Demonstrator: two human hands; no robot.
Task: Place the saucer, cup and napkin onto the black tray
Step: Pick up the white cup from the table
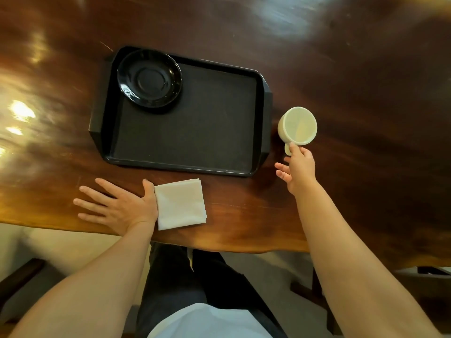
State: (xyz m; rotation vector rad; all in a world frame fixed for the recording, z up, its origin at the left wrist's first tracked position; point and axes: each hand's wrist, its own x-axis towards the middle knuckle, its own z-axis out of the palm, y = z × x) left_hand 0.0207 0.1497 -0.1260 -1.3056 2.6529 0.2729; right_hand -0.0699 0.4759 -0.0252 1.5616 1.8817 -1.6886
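A black tray (pixel 185 132) lies on the dark wooden table. In its far left corner rests a glossy black saucer (pixel 149 78). A cream cup (pixel 297 126) is just right of the tray, tilted with its mouth toward me; my right hand (pixel 296 170) pinches its handle, the other fingers spread. A folded white napkin (pixel 180 203) lies on the table in front of the tray's near edge. My left hand (pixel 117 206) rests flat on the table, fingers apart, its thumb side touching the napkin's left edge.
The wooden table (pixel 366 106) stretches far and to both sides, with bright glare patches on the left. Its near edge runs just behind the napkin. My legs and a bench show below the edge.
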